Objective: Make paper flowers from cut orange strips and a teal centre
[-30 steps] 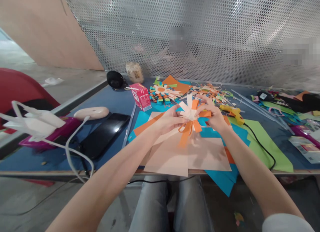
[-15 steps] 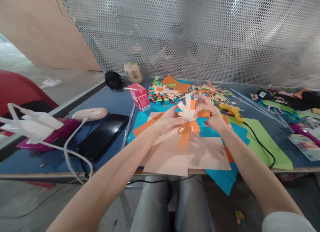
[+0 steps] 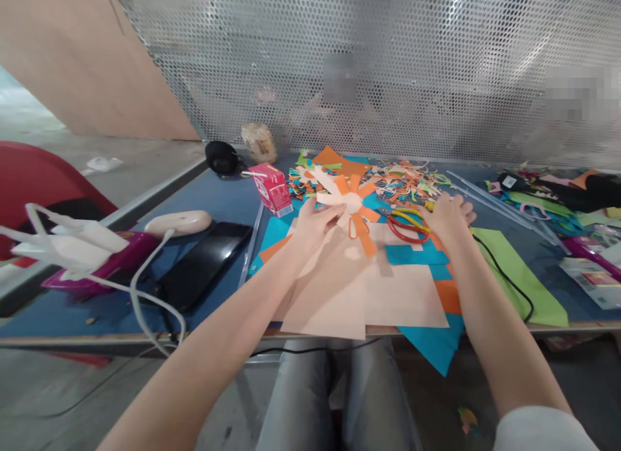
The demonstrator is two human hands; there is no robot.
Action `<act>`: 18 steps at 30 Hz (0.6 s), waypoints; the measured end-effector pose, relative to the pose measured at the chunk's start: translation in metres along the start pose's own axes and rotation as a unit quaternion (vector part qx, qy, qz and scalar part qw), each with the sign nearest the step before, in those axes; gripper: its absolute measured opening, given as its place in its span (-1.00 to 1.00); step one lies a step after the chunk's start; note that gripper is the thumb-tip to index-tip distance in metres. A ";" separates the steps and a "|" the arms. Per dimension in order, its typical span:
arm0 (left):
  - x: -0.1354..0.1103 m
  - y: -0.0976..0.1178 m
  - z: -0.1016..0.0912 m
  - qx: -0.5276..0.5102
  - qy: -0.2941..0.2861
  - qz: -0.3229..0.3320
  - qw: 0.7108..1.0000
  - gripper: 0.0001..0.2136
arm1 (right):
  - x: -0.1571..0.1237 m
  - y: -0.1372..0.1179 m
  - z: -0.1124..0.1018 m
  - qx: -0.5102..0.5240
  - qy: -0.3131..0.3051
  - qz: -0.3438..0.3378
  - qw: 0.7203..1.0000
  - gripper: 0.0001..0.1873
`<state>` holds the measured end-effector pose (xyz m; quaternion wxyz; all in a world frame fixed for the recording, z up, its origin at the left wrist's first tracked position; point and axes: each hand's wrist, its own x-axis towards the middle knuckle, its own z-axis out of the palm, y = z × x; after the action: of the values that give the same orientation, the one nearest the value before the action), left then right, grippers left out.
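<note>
My left hand (image 3: 315, 223) pinches the edge of a paper flower (image 3: 353, 204) with pale peach, orange and blue strips fanning from its centre. Over the yellow glue gun (image 3: 429, 206) lies my right hand (image 3: 449, 217), its fingers curled around the body and hiding most of it. Scissors (image 3: 408, 226) with red and yellow handles rest on the paper between the hands. Pale peach sheets (image 3: 325, 302) lie under the flower. Behind it sits another layered paper flower (image 3: 305, 177), partly covered.
A pink drink carton (image 3: 272, 189), a black phone (image 3: 206, 263) and a purple object with white plugs (image 3: 82, 244) are at left. Paper scraps (image 3: 405, 179) are piled toward the perforated metal panel (image 3: 378, 69). A green sheet (image 3: 519, 276) lies beneath the glue gun's black cord (image 3: 507, 274).
My right hand has let go of the paper flower and moved right onto the glue gun. My left hand keeps the flower, now tilted and slightly further left. The scissors have come into view.
</note>
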<state>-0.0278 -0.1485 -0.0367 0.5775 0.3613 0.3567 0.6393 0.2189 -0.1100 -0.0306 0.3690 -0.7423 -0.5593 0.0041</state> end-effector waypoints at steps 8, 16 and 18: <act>0.003 -0.006 -0.003 0.035 0.049 0.037 0.998 -0.58 | 0.018 0.020 -0.005 -0.276 -0.101 0.182 0.938 -0.55; 0.006 -0.005 -0.003 0.020 0.068 0.053 0.996 -0.55 | 0.013 0.009 -0.031 -0.200 0.038 0.127 0.971 -0.32; 0.007 -0.006 -0.003 0.017 0.079 0.052 0.995 -0.52 | 0.008 0.003 -0.034 -0.172 0.099 0.055 0.979 -0.31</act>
<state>-0.0284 -0.1416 -0.0430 0.5073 0.3379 0.3927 0.6887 0.2384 -0.1216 -0.0040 0.2886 -0.8209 -0.4707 -0.1457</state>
